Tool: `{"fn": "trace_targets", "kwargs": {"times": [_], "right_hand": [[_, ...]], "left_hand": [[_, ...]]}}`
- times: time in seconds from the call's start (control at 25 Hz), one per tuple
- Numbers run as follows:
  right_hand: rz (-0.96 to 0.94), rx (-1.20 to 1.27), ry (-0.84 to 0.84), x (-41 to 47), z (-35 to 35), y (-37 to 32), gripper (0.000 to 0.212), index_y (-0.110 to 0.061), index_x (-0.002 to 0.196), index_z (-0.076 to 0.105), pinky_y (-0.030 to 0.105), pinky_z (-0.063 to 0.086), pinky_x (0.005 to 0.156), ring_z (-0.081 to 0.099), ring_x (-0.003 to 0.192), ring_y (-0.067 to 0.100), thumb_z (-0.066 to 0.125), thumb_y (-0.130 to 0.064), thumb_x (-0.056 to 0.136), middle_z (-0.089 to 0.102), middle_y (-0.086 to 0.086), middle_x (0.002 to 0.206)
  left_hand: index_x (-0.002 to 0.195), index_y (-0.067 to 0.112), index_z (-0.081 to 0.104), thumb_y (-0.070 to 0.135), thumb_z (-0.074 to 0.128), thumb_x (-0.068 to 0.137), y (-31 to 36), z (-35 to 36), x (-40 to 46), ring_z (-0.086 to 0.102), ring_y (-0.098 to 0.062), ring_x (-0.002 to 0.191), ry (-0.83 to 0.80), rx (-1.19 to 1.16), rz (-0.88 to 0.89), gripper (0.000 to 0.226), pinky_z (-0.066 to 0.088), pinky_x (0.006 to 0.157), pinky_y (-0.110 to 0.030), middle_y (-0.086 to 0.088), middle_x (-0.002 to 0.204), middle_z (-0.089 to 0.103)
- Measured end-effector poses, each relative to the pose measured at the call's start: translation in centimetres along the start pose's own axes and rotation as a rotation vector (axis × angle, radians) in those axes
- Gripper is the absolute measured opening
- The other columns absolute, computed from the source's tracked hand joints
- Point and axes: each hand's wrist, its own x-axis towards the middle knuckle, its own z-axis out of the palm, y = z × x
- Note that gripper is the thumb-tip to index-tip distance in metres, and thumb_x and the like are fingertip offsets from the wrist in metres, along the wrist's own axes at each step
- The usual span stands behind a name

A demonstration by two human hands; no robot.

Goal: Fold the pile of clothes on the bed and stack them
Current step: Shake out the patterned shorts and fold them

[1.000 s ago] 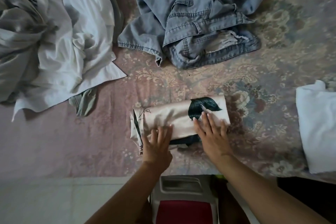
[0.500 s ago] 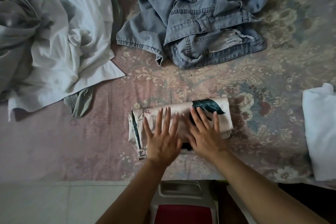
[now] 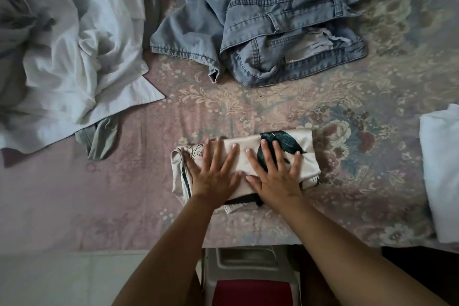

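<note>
While 2 hands, left (image 3: 215, 173) and right (image 3: 275, 173), press flat with fingers spread on folded printed garment (image 3: 306, 156) beneath palms: soft, light, limp; likely unfolds unless lifted by both ends. Jeans (image 3: 268, 22) beyond fingertips unfolded.

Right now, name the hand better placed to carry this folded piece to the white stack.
Likely the right hand. Both press flat on the folded garment, but the white stack lies at the right edge; the left hand would have to cross over.

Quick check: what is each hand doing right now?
Left hand: open, pressing flat on the folded garment.
Right hand: open, pressing flat on it too.
</note>
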Motion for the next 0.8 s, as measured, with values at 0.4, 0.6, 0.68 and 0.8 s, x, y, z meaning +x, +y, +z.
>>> {"fn": "trace_targets", "kwargs": {"times": [0.4,0.6,0.68,0.8], "right_hand": [[-0.143,0.187,-0.218,-2.0,-1.2,-1.4,0.057,-0.033,0.149,-0.005,0.055,-0.018,0.108,-0.02,0.143,0.02,0.014,-0.051,0.098,-0.023,-0.001,0.154],[0.107,0.829,-0.002,-3.6,-3.6,1.7,0.033,-0.008,0.123,0.063,0.029,0.022,0.113,0.026,0.141,0.027,0.053,-0.002,0.092,0.04,0.012,0.147],[0.409,1.165,-0.109,-3.8,-6.0,4.3,0.03,-0.008,0.12,0.063,0.012,0.035,0.098,0.048,0.126,0.021,0.048,-0.003,0.096,0.055,0.008,0.133],[0.678,1.446,-0.095,-2.3,-9.4,8.1,0.026,-0.012,0.119,0.06,0.03,0.05,0.087,0.064,0.094,0.019,0.044,-0.021,0.1,0.066,0.007,0.106]], "left_hand": [[0.118,0.001,0.048,0.024,0.088,0.063,-3.0,-3.4,-2.1,0.058,-0.025,0.105,0.148,-1.106,-0.898,0.072,0.051,0.09,-0.042,-0.014,0.117,0.057],[0.101,0.01,0.053,0.001,0.073,0.076,-1.4,-7.9,-3.0,0.068,-0.024,0.076,0.008,-1.267,-0.732,0.034,0.059,0.066,-0.041,-0.014,0.099,0.068],[0.115,0.024,0.037,-0.008,0.059,0.082,3.0,-11.0,-2.3,0.063,-0.006,0.073,0.016,-1.248,-0.535,0.051,0.053,0.052,-0.033,-0.002,0.12,0.058],[0.138,0.027,0.025,-0.007,0.051,0.085,11.3,-12.2,-0.4,0.06,-0.015,0.096,0.026,-1.138,-0.317,0.068,0.053,0.068,-0.037,-0.003,0.136,0.043]]}}
